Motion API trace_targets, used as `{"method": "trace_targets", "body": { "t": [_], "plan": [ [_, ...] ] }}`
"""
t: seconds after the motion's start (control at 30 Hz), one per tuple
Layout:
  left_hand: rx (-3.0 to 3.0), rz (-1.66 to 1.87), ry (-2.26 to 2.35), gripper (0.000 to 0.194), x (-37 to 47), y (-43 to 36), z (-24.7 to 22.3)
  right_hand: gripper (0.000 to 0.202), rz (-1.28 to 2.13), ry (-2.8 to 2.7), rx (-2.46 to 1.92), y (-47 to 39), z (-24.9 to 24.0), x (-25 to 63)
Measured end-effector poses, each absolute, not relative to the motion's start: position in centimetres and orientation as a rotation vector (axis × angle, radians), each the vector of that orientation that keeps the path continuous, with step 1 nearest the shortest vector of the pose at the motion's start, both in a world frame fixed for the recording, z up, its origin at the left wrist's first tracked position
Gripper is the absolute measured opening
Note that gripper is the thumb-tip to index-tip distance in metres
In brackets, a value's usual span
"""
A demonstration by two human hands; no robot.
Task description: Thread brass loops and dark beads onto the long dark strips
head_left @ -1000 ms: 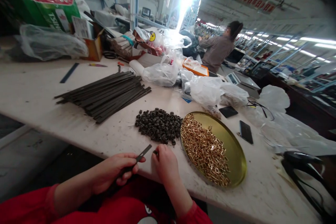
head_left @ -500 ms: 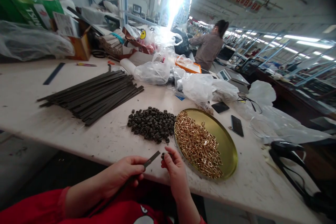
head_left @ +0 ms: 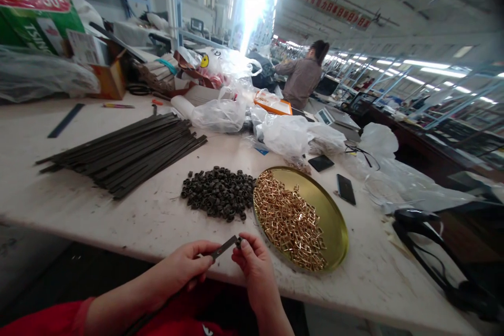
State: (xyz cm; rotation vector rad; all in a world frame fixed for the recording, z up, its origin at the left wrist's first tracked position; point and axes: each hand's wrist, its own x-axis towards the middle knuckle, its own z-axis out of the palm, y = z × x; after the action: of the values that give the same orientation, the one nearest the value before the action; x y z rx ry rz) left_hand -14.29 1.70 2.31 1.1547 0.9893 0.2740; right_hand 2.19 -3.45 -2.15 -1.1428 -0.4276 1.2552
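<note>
Our left hand pinches a dark strip behind its end, thumb against fingers; our right hand pinches a small dark loop at the strip's tip. Whether the two touch, we cannot tell. Both hands are at the near edge of the desk, so if our right pinch slackens, the loop could fall over that edge into our lap. The strip's end is narrow and probably limp, so it could bend aside if we push it off line. Our right wrist is near the round tray; a careless swing could knock its rim and spill gold frames towards the near edge or into the loop pile beside it.

Counting outward, we have two hands, one held strip, one held loop and one tray. The piled loops and frames are too many to count, and the strip bundle towards the left edge overlaps too much. Beyond the tray lie two flat black objects; towards the far left corner, one pen.
</note>
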Motion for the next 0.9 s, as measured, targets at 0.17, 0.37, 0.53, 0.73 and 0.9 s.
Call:
{"method": "trace_targets", "body": {
  "t": [0.17,0.37,0.53,0.73,0.9],
  "plan": [
    [1.689,0.417,0.953,0.036,-14.4,2.7,2.1,0.034,1.360,-0.181,-0.993,-3.8,-1.6,1.9],
    [1.943,0.266,0.959,0.038,-14.0,2.3,3.1,0.032,1.286,-0.326,-1.069,-4.2,-1.4,1.6],
    [1.887,0.043,0.920,0.037,-13.7,2.1,3.3,0.031,1.127,-0.669,-1.271,-4.6,-1.6,1.8],
    [1.942,-0.036,0.839,0.036,-13.3,2.3,3.4,0.023,1.246,-0.816,-1.242,-4.8,-2.1,2.2],
    [1.901,0.023,0.844,0.039,-13.4,2.2,2.1,0.025,1.293,-0.625,-1.143,-4.9,-2.3,2.4]
  ]
}}
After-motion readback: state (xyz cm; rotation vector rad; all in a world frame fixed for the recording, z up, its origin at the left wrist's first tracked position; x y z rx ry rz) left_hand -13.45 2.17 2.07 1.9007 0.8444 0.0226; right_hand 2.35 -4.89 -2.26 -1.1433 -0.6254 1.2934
